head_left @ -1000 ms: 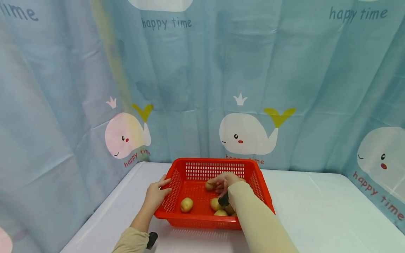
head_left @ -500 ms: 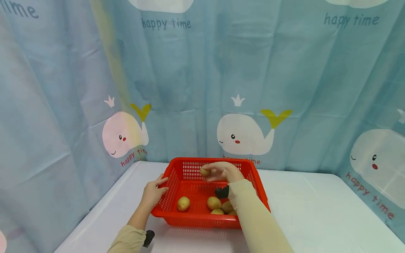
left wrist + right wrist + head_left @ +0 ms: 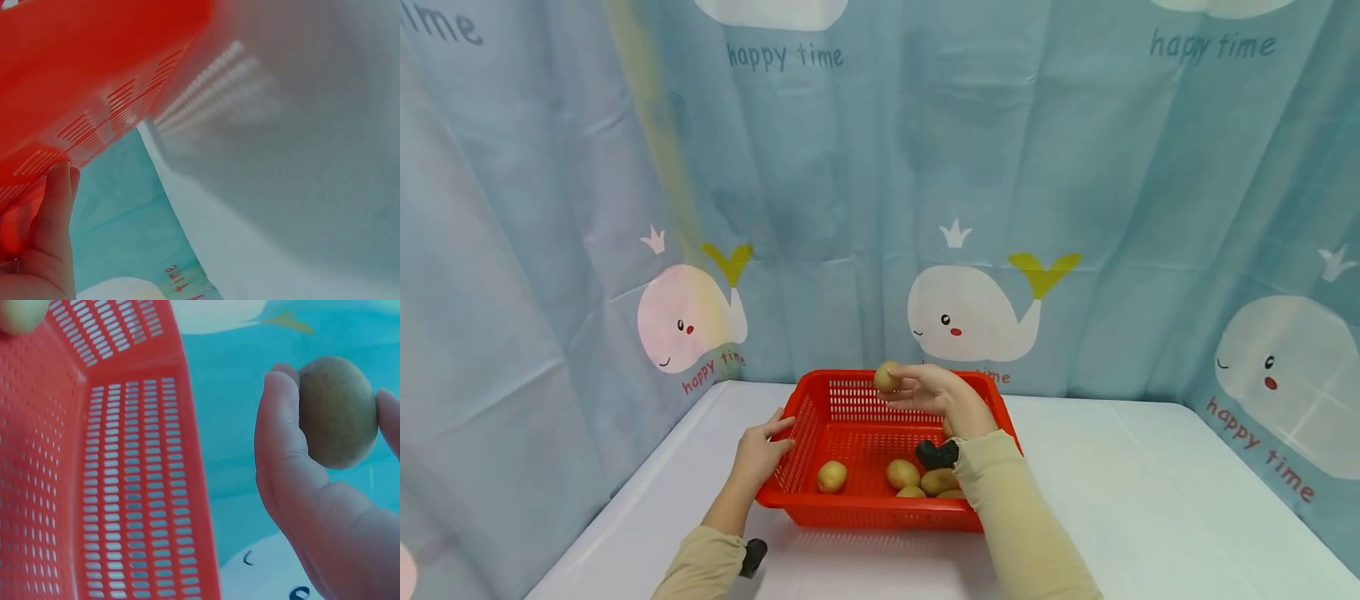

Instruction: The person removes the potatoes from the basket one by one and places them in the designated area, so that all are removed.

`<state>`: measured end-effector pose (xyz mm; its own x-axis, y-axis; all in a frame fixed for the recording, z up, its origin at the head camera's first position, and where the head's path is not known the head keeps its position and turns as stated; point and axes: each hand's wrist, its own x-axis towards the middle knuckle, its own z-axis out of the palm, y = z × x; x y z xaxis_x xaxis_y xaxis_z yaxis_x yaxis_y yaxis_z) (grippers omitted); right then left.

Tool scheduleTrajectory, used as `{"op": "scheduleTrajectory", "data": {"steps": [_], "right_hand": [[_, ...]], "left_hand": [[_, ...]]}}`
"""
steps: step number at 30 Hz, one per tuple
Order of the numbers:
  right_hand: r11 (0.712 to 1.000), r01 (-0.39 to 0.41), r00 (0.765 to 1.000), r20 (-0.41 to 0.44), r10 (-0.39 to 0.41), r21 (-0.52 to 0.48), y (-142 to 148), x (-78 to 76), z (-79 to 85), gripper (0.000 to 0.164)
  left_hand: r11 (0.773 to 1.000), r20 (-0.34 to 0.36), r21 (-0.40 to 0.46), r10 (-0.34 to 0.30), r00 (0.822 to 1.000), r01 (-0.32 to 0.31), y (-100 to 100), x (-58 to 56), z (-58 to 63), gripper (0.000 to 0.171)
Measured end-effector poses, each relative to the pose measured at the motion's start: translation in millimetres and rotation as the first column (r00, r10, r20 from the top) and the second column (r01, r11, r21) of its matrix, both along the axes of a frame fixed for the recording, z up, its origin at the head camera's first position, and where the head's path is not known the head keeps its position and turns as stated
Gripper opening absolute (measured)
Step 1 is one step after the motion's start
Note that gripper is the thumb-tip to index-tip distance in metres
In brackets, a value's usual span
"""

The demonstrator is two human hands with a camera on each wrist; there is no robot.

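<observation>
In the head view my right hand [image 3: 928, 390] pinches a potato [image 3: 886, 377] near the far rim of a red plastic basket [image 3: 812, 500]. The right wrist view shows that potato [image 3: 337, 412] between fingers and thumb, apart from the basket wall [image 3: 134, 487]. My left hand [image 3: 758, 452] grips the basket's left rim. In the left wrist view its fingers [image 3: 57, 194] touch the slotted outer wall [image 3: 81, 131]. A lone potato [image 3: 832, 477] lies in the basket's near left part. Several more potatoes [image 3: 902, 474] lie near right, some hidden by the right forearm and basket rim.
The basket stands on a white-covered table [image 3: 1112, 483]. A blue curtain [image 3: 820, 317] with whale prints hangs right behind the table and along its left side. A black strap piece shows at each wrist.
My right hand has picked up the potato from the basket floor and raised it to the far rim. The left hand stays on the basket's left rim. The head view shifts slightly.
</observation>
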<state>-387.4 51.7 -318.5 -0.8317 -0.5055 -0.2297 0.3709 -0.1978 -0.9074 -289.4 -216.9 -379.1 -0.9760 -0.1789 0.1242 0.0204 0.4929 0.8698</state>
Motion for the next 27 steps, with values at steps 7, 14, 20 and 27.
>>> {"op": "scheduleTrajectory", "data": {"steps": [7,14,20,27], "right_hand": [[1.000,-0.018,1.000,-0.024,0.018,-0.008,26,9.3,6.0,0.047],[0.999,0.040,0.997,-0.062,-0.040,-0.005,53,11.3,15.3,0.047],[0.998,0.031,0.990,-0.136,-0.024,0.047,75,13.2,20.8,0.048],[0.996,0.064,0.987,-0.155,-0.053,0.064,98,17.9,22.0,0.054]], "left_hand": [[1.000,0.000,-0.015,0.004,1.000,-0.004,0,1.7,-6.7,0.042],[1.000,0.001,-0.004,-0.009,1.000,0.009,-2,0.1,-5.4,0.042],[1.000,0.000,-0.014,-0.008,1.000,0.008,-3,0.7,-3.4,0.042],[1.000,-0.013,-0.014,-0.021,1.000,0.021,1,1.6,-1.1,0.042]]}}
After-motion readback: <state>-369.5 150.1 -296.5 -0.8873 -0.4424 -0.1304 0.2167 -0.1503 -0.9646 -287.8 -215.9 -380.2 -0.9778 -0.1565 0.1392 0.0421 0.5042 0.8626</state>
